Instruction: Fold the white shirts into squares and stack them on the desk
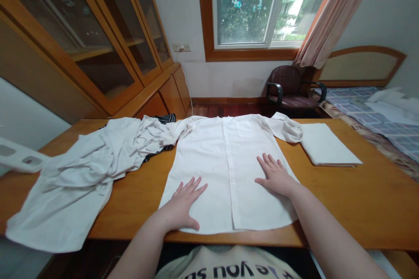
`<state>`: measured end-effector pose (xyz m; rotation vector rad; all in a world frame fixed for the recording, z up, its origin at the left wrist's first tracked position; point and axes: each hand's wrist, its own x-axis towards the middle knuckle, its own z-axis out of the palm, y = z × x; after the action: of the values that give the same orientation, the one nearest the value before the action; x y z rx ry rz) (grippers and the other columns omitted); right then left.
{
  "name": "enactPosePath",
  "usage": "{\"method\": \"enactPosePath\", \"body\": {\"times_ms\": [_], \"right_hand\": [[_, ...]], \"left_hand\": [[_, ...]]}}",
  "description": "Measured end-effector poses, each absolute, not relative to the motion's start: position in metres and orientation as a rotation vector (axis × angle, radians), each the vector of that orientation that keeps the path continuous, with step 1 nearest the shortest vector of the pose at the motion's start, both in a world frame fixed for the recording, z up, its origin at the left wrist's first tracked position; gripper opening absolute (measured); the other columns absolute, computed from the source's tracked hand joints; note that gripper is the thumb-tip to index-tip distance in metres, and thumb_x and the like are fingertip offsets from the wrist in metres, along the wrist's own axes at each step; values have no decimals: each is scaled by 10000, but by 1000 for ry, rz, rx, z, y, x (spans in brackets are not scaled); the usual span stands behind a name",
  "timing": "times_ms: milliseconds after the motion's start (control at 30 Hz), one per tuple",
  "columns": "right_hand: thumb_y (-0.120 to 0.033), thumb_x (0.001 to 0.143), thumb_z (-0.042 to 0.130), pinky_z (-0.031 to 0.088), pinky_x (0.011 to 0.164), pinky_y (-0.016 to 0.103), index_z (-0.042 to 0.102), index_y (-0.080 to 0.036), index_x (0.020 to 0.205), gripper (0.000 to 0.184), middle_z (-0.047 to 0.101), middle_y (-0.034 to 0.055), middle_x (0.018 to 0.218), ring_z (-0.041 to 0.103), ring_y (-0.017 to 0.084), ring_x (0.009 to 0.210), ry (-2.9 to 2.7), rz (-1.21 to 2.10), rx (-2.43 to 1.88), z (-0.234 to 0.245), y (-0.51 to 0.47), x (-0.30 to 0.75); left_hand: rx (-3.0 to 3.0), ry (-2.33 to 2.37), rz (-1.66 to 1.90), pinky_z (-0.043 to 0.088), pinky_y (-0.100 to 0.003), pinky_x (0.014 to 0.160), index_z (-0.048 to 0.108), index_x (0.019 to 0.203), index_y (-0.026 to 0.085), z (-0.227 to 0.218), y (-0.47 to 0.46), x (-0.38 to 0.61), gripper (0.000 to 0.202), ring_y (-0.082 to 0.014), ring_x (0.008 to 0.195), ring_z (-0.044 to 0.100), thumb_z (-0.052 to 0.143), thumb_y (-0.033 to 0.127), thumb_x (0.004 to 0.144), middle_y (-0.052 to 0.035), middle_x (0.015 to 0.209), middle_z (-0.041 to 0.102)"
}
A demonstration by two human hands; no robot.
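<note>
Bookcase (109, 28) w/ glass doors is standing at L; wooden tabletop (360, 200) is spanning the foreground; sliding window (248, 13) is letting in daylight beyond. White button-front shirt (216, 161) is lying flat mid-tabletop, btwn crumpled white clothing (108, 152) & smaller folded white cloth (330, 144). It's prob. light, soft, limp, creasing easily; hem corners or shoulders are likely offering best holds. L grip (185, 202) is resting near hem, R grip (274, 176) higher on opposite panel, both spread, pinching nothing.

The shirt (212, 165) I touched was plain white and the table (363, 205) orange-brown; I saw black cloth (169, 117) with white stripes, a checked blue-grey bedspread (352, 99), a pink curtain (340, 13) and a maroon chair (288, 80).
</note>
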<state>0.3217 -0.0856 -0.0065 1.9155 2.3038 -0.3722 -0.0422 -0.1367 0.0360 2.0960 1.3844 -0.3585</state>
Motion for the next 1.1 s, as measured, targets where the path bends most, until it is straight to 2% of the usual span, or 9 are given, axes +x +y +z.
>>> {"method": "enactPosePath", "body": {"times_ms": [67,167,267,433,500,567,667,867,1100], "right_hand": [[-626,804,440,88,1133,490,166,-196,1499,862,70,103,1557,31,277,1424,2276,-387,1916,-4,-86,319],[-625,807,434,80,1134,483,152,-197,1502,863,60,101,1558,20,274,1424,2263,-392,1917,-5,-86,317],[-638,797,440,81,1132,486,144,-193,1503,885,53,109,1558,21,279,1424,2254,-379,1930,-7,-87,316],[-684,753,471,82,1126,502,141,-181,1502,962,46,128,1555,27,298,1422,2255,-374,1930,-7,-87,316],[-687,752,471,83,1125,504,145,-179,1502,963,47,131,1554,29,300,1422,2254,-377,1930,-6,-88,315],[-695,741,480,81,1125,506,149,-175,1501,978,47,133,1554,25,304,1421,2255,-376,1933,-6,-88,315],[-714,726,485,78,1124,508,145,-173,1501,1004,50,135,1554,22,307,1421,2269,-374,1939,-7,-89,315],[-758,731,424,64,1122,512,151,-178,1501,1002,70,136,1554,24,301,1423,2330,-347,1934,-9,-92,317],[-731,752,425,67,1120,522,150,-188,1502,966,83,126,1556,13,303,1424,2354,-333,1939,-12,-105,316]], "left_hand": [[2095,1423,-312,127,-427,1148,296,1448,302,42,-136,-42,965,-266,1425,123,731,422,595,-28,1558,143],[2106,1534,-190,280,-372,1094,447,1371,284,53,-128,-38,643,-241,1340,348,571,437,758,-32,1467,389],[2165,1592,-123,348,-379,1039,489,1335,241,62,-111,-27,546,-250,1241,467,472,437,827,-68,1370,505],[2313,1548,-130,341,-423,1038,465,1349,206,64,-67,8,597,-297,1295,400,513,459,809,-112,1453,397],[2387,1505,-35,328,-401,1053,444,1364,206,56,-47,27,593,-279,1307,388,490,466,833,-106,1474,363],[2479,1497,138,273,-364,1092,388,1400,215,42,-30,46,577,-235,1342,338,436,452,877,-82,1501,320],[2503,1655,233,159,-408,1135,337,1428,194,16,-15,67,576,-237,1392,235,381,435,907,-86,1522,273],[2492,1724,128,86,-498,1128,228,1475,242,-16,-12,75,647,-270,1414,153,280,546,906,-77,1538,232],[2502,1695,111,86,-513,1122,199,1482,261,-18,-17,70,672,-266,1420,131,263,577,892,-66,1547,203]]}}
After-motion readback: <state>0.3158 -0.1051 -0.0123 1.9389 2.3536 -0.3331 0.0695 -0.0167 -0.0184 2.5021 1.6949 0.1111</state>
